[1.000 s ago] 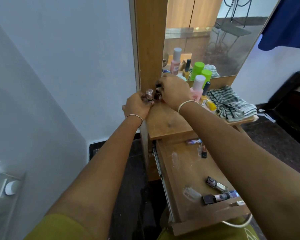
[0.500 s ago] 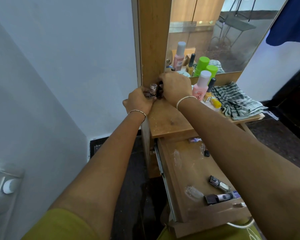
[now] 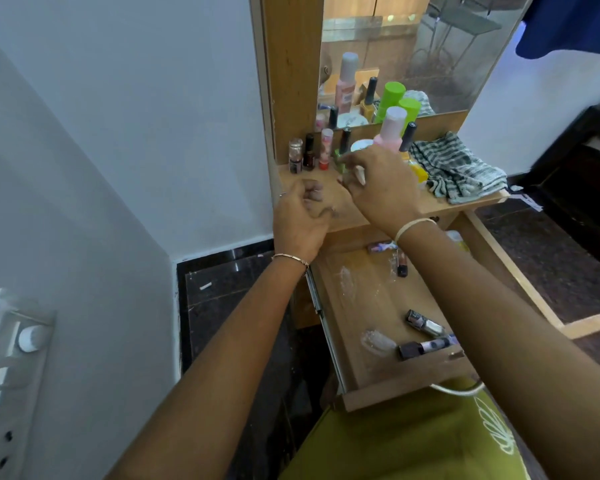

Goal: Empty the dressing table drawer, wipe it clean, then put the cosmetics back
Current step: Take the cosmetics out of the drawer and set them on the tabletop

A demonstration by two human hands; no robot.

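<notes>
The wooden drawer (image 3: pixel 405 386) is pulled open below the dressing table top (image 3: pixel 340 206). Several small cosmetics lie in it: two nail polish bottles (image 3: pixel 424 323) near the front, a clear cap (image 3: pixel 378 341), and a dark tube (image 3: pixel 401 266) at the back. Three small bottles (image 3: pixel 309 152) stand in a row at the top's back left. My right hand (image 3: pixel 378 185) pinches a green nail polish bottle (image 3: pixel 339 160) beside that row. My left hand (image 3: pixel 302 216) hovers over the top's front left edge, fingers loosely curled and holding nothing.
A striped cloth (image 3: pixel 457 168) lies on the right of the top, beside a pink bottle (image 3: pixel 392 128), a white jar (image 3: pixel 360 145) and a yellow item (image 3: pixel 420 173). The mirror (image 3: pixel 412 46) stands behind. A white wall with a switch panel (image 3: pixel 11 358) is close on the left.
Both hands have let go of the bottles at the back left, which now stand in a row. My left hand drew back toward me; my right hand shifted right to the green bottle.
</notes>
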